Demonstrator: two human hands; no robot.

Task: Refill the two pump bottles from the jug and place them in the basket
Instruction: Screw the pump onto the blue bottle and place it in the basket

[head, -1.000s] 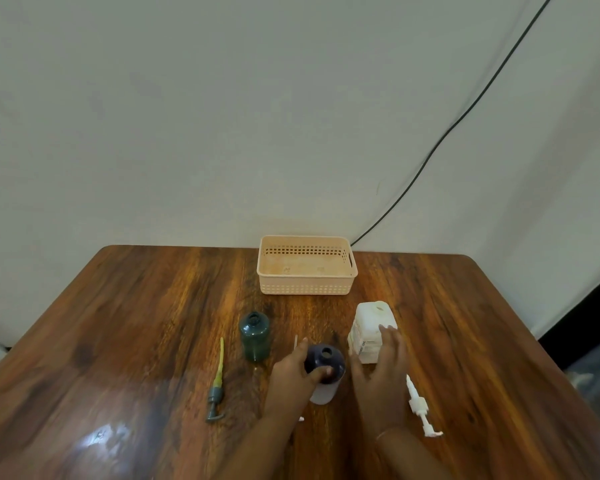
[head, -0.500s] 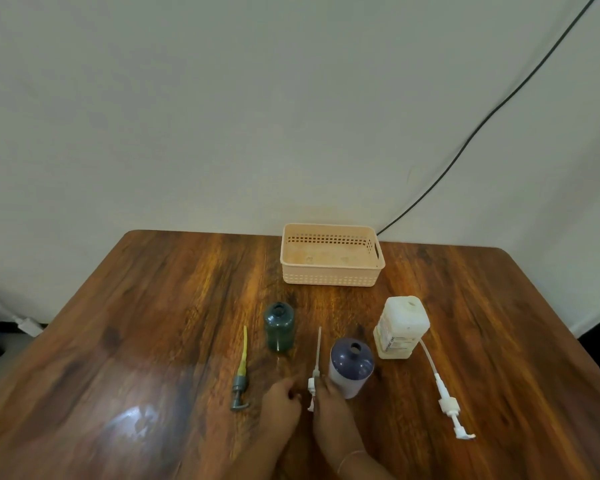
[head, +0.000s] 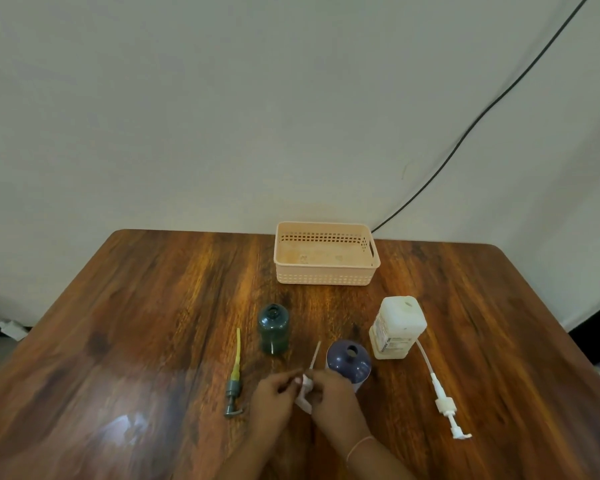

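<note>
A green bottle [head: 273,328] and a dark blue bottle [head: 349,362] stand open-necked on the wooden table [head: 153,306]. The white jug [head: 397,327] stands right of them, uncapped. A peach basket [head: 326,252] sits at the table's far edge with nothing in it. My left hand [head: 274,398] and my right hand [head: 333,398] both pinch a small white pump head [head: 307,384] with its tube pointing away, just left of the blue bottle. A grey pump with a yellow tube [head: 235,375] lies left of my hands.
A long white pump [head: 442,396] lies on the table right of the jug. A black cable [head: 465,133] runs down the wall behind the basket. A white plug [head: 13,329] lies on the floor at the far left.
My hands left the blue bottle and the jug, came together at the small white pump and took hold of it. The view shifted, so everything sits further right.
</note>
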